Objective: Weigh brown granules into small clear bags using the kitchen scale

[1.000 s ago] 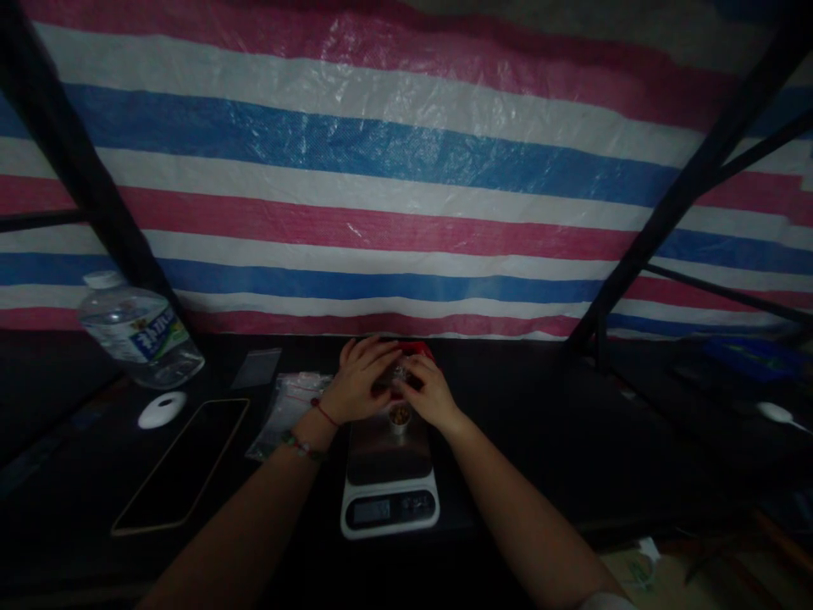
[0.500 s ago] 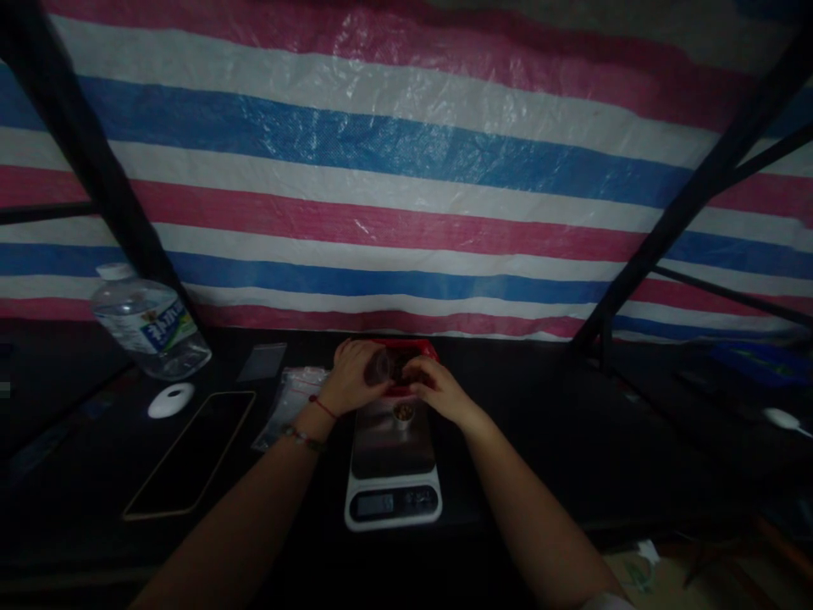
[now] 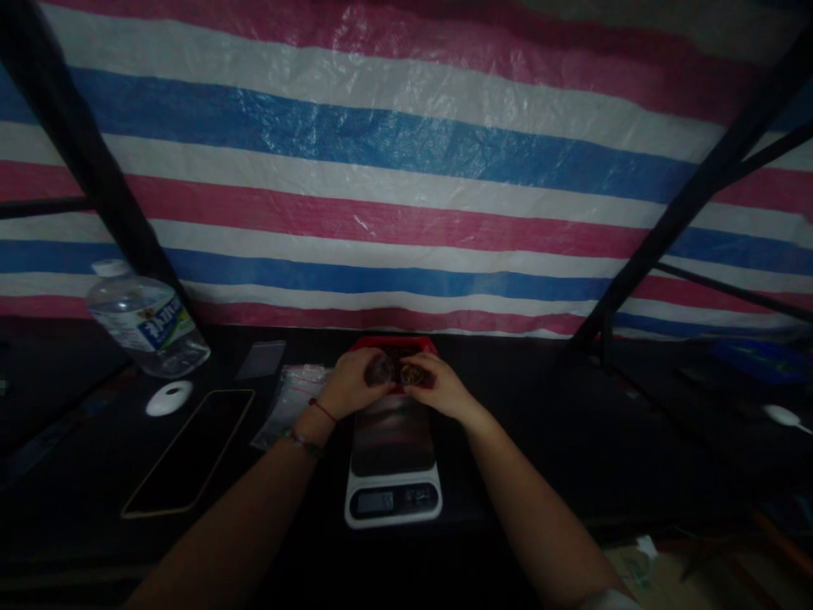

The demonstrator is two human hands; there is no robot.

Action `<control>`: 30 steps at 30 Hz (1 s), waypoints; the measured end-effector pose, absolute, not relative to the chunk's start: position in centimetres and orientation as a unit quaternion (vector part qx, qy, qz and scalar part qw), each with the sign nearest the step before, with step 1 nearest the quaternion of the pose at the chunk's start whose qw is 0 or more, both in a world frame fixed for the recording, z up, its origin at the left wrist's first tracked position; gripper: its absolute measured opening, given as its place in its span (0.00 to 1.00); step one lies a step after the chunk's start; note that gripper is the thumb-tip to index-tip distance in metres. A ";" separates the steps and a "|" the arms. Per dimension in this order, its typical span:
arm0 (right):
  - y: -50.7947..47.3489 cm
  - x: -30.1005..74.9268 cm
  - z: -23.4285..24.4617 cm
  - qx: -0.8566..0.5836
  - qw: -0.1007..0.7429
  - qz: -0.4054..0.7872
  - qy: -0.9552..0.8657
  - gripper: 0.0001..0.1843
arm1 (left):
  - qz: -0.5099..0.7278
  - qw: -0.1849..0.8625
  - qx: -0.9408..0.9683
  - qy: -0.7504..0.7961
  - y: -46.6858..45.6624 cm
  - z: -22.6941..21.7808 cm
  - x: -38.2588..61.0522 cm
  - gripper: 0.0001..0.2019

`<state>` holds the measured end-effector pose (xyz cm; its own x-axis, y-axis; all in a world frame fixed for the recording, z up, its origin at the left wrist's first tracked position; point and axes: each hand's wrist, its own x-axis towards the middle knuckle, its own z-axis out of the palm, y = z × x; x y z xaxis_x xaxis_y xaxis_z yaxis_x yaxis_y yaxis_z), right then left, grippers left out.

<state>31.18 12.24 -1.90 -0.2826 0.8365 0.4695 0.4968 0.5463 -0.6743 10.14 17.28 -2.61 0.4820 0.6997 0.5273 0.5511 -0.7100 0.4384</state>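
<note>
My left hand point(image 3: 348, 381) is closed around a small clear cup point(image 3: 381, 370), which tilts over the red tray point(image 3: 397, 341). In my right hand point(image 3: 448, 388) is a small cup of brown bits point(image 3: 412, 374), gripped between thumb and fingers beside the clear cup. Dark contents show inside the tray, partly covered by both hands. Closer to me lies the kitchen scale point(image 3: 394, 445), white with a metal plate and a small display. Nothing rests on the part of its plate that shows.
Left of the scale are clear zip bags point(image 3: 292, 402), a phone point(image 3: 190, 453), a white oval object point(image 3: 168, 398) and a large plastic bottle point(image 3: 146, 322). A striped tarp point(image 3: 406, 195) hangs behind the black table. At far right lies a white spoon-like object point(image 3: 784, 416).
My right hand has taken the small cup of bits off the scale and raised it to the tray, next to the clear cup. My left hand has barely moved.
</note>
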 end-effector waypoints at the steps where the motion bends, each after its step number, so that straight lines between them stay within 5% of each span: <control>1: 12.4 31.2 -2.1 -0.434 0.437 0.198 -0.763 0.25 | 0.352 0.104 0.857 0.363 17.1 -2.6 10.3 0.22; 5: 12.8 31.0 -3.0 -0.453 0.489 0.231 -0.709 0.30 | 0.347 0.127 0.860 0.352 16.5 -2.7 10.9 0.25; 13: 12.1 30.3 -2.3 -0.420 0.499 0.185 -0.735 0.16 | 0.345 0.179 0.856 0.341 15.8 -2.8 11.4 0.25; 30: 12.5 30.5 -2.8 -0.420 0.522 0.240 -0.703 0.25 | 0.444 0.206 0.793 0.362 15.8 -3.1 11.4 0.22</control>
<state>30.49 12.50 -2.83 -0.1032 0.8403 0.5322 0.3394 0.5327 -0.7752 11.39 15.76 -3.11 0.3432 0.7572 0.5558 0.3904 -0.6532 0.6488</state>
